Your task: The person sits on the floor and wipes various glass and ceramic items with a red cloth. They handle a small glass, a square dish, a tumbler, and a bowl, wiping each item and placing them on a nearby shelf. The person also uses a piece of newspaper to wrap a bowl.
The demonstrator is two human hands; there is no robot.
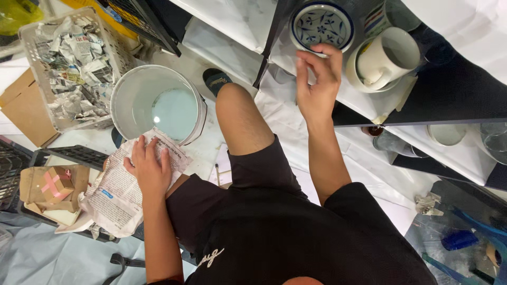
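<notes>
My right hand [318, 79] reaches up to a shelf and its fingertips touch the rim of a small white bowl with a blue floral pattern [322, 24]. Whether the fingers grip the bowl is unclear. My left hand [150, 169] lies flat with spread fingers on a crumpled sheet of newspaper [119, 198] on my left thigh. A white mug [388, 55] lies tilted in a bowl just right of the blue bowl.
A white bucket of water [158, 103] stands on the floor by my knee. A white basket of crumpled newspaper [74, 63] sits at the upper left. A small cardboard box with pink tape [55, 184] rests on a black crate. Glassware [393, 143] fills a lower shelf.
</notes>
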